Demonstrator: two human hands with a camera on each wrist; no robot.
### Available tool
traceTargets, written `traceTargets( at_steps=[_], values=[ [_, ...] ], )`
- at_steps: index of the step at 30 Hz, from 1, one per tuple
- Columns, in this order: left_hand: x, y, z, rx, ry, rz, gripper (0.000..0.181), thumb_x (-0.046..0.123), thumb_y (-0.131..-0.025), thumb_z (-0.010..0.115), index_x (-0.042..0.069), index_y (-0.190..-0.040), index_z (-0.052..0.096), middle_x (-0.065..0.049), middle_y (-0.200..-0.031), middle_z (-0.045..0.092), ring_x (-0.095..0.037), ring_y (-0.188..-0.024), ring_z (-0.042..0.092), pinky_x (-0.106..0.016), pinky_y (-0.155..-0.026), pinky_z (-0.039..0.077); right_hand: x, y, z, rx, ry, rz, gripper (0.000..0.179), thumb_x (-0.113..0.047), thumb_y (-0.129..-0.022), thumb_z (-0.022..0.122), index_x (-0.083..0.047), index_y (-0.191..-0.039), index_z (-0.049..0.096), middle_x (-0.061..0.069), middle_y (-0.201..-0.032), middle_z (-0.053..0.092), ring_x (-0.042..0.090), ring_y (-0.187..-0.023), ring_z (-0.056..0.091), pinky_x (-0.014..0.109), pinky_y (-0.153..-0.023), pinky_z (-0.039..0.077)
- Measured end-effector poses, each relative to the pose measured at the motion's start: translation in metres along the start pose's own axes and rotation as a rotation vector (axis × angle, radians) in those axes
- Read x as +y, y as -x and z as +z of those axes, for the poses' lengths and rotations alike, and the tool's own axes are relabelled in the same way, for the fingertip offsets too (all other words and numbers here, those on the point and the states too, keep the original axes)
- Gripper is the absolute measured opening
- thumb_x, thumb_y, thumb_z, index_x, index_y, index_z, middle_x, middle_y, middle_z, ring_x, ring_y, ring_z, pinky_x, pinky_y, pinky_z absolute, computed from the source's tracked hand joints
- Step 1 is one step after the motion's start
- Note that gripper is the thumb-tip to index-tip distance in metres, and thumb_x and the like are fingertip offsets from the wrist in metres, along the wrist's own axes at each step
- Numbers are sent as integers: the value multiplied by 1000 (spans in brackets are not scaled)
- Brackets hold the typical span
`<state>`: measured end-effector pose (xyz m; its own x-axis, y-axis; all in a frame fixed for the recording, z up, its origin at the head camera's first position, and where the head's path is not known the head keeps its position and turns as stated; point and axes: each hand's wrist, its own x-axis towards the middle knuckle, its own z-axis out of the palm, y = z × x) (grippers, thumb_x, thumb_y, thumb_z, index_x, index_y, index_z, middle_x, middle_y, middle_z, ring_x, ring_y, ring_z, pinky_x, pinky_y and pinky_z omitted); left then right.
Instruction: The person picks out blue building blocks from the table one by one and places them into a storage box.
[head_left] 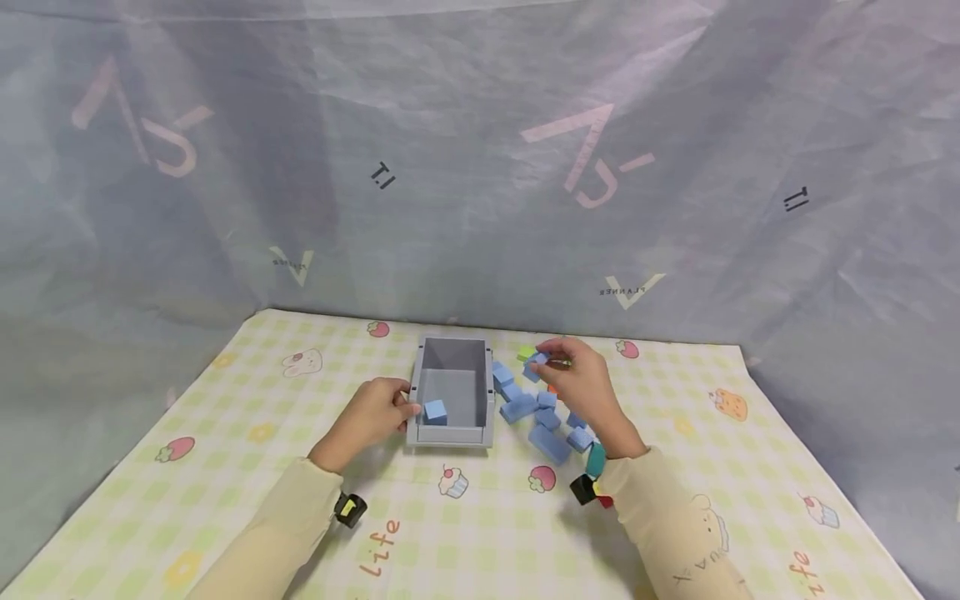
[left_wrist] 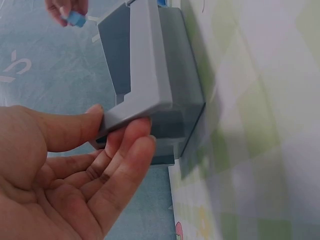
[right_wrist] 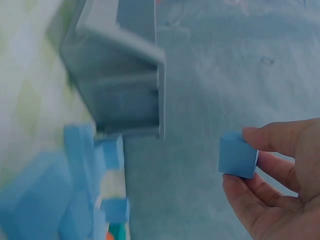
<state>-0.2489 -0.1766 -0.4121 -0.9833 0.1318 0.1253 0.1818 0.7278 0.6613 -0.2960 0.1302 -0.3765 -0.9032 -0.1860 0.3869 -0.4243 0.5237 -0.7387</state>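
Note:
A grey plastic bin [head_left: 451, 435] stands on the table, one blue block [head_left: 435, 412] lying inside near its front end. My left hand [head_left: 372, 408] pinches the bin's left rim, thumb on top and fingers beneath, as the left wrist view shows. To the right of the bin, my right hand [head_left: 585, 385] holds a small blue block [right_wrist: 237, 156] between thumb and fingertips, raised above the table. Beneath and around that hand lie several loose blue blocks [head_left: 550, 444], with a light green block [head_left: 526, 353] at the back of the pile.
A checked cloth [head_left: 247, 492] printed with fruit and cakes covers the table. Near my right sleeve are a teal block [head_left: 596, 460] and a black object [head_left: 582, 489]. Behind the table hangs a grey curtain [head_left: 450, 167].

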Motion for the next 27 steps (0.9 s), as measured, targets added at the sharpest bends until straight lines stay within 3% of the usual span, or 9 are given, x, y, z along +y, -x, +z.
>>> traceTargets(
  at_steps=[6, 10, 20, 27],
  values=[
    [1, -2, 0, -5, 12, -11, 30, 10, -93, 70, -6, -118, 66, 0, -65, 62, -15, -55, 62, -27, -57, 45, -19, -5, 22, -39, 6, -83, 25, -10, -87, 78, -3, -110, 71, 12, -112, 64, 27, -104, 66, 38, -88, 55],
    [2, -2, 1, -7, 22, -14, 29, 9, -93, 70, -6, -117, 67, 1, -64, 61, -13, -53, 61, -28, -56, 45, -26, -8, 38, -68, 14, -84, 24, -10, -86, 78, -3, -109, 71, 9, -110, 65, 25, -102, 66, 36, -88, 55],
    [1, 0, 2, -5, 22, 6, 22, 10, -92, 71, -3, -110, 69, -1, -63, 61, -12, -52, 59, -28, -56, 45, -25, -11, 82, -189, 89, -77, 22, -14, -87, 78, -6, -107, 73, 5, -102, 64, 17, -89, 64, 35, -79, 56],
    [0, -1, 1, 9, 21, -8, 18, 11, -92, 71, -1, -106, 71, 1, -63, 60, -11, -52, 58, -27, -53, 43, -28, -13, 102, -210, 175, -170, 21, -15, -87, 78, -9, -106, 73, 4, -104, 65, 18, -92, 63, 36, -82, 55]
  ],
)
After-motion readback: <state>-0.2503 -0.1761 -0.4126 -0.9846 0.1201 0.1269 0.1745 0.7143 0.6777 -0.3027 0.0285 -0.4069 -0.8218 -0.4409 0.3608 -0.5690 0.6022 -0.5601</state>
